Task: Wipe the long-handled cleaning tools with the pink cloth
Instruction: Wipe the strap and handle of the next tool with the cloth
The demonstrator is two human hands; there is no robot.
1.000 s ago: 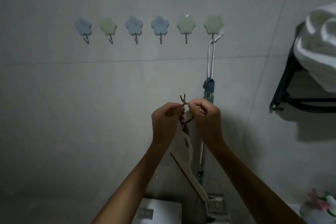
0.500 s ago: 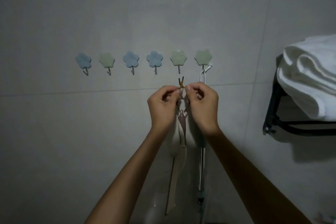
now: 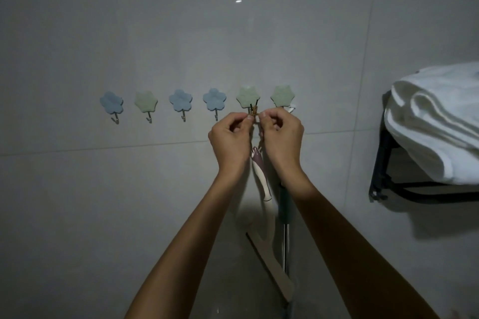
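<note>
Both hands are raised to the tiled wall [image 3: 77, 215], close together just under the row of flower-shaped hooks; the left hand [image 3: 229, 138] and the right hand [image 3: 281, 137] each have the fingers curled, and each pinches one side of a small brown hanging loop [image 3: 253, 113] between thumb and forefinger; the loop belongs to the white long-handled brush [image 3: 261, 181], which hangs straight down between the two wrists, its long axis vertical and its wider head low near the bottom of the view; the loop sits right at the fingertips, directly below the fifth hook [image 3: 247, 97], a green one, and it seems to touch or nearly touch the metal prong there, though the prong itself is hidden behind the loop and fingers, so I cannot tell if it is already caught; the coming move, as I judge it, turns on this short vertical relation, the loop opening must go up and over the prong, then be let down; both hands are equally near, with the prong just above the gap between them; a second tool with a teal grip and metal pole [image 3: 285, 215] hangs beside it from the sixth hook [image 3: 282, 96], just to the right, partly behind the right wrist; the pink cloth is not in view; white folded towels [image 3: 435, 122] lie on a black rack [image 3: 381, 163] at the right.
</note>
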